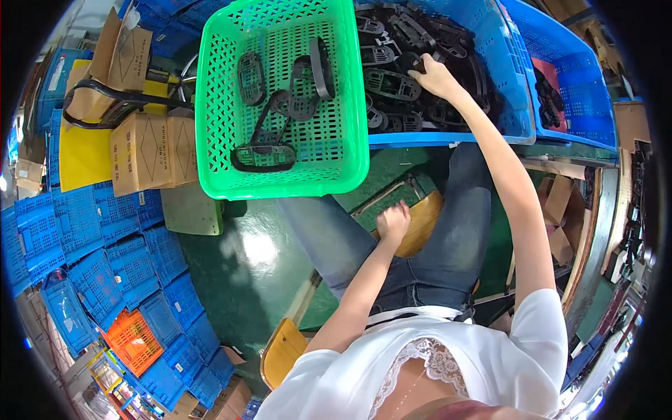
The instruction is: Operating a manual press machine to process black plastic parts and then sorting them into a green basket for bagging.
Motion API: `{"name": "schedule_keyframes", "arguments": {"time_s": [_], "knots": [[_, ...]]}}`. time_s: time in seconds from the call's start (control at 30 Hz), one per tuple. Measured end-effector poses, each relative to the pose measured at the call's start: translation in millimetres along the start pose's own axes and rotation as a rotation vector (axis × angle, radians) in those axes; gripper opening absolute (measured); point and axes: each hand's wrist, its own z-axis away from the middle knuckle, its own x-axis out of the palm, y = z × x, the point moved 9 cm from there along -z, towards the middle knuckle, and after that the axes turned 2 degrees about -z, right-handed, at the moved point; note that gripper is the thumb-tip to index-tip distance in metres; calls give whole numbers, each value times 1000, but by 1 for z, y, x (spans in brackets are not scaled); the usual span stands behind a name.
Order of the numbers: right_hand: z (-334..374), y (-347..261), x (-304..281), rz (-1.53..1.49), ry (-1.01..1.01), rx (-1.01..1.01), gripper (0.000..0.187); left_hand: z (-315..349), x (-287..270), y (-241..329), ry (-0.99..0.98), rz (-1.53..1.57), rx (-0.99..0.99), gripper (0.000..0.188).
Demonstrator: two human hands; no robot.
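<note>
My right hand [435, 77] reaches into a blue crate [448, 138] at the upper right, its fingers closed at a black plastic part [410, 63] in the pile. Many similar parts [392, 84], oval and slotted frames, lie heaped around it. Over my lap, my left hand [393, 222] is curled into a fist; nothing sticks out of it. To the left of the blue crate stands a green basket [283, 189]. Several black oval parts [250, 78] lie loosely in it, some leaning on each other.
Cardboard boxes [143, 150] and a yellow board [73, 154] stand left of the green basket. Stacked blue crates [98, 287] and an orange crate [133, 341] fill the far left. Another blue crate [584, 105] sits at the right. A wooden stool [423, 220] shows between my legs.
</note>
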Motion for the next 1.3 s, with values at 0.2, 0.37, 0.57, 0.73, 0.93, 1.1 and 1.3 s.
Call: {"name": "schedule_keyframes", "arguments": {"time_s": [0.2, 0.37, 0.57, 0.73, 0.93, 1.1, 1.3], "knots": [[-21, 10, 9, -114, -222, -40, 51, 0, -1, 4, 27, 22, 3, 39], [-15, 20, 12, -105, -290, 126, 32, -1, -3, 4, -3, -5, -5, 40], [-8, 11, 0, -188, -329, 138, 31, -1, -3, 3, 1, -1, -3, 40], [-5, 12, -24, -253, -200, -27, 33, -1, -2, 3, -6, -7, -20, 41], [1, 10, -2, -304, -287, 43, 42, -1, -1, 3, -15, -12, -11, 43], [-12, 7, 4, 38, -89, -60, 46, -1, 0, 4, -18, -29, -12, 43], [-12, 8, -13, 110, 26, -129, 32, 0, -3, 5, 26, -32, 28, 43]]}}
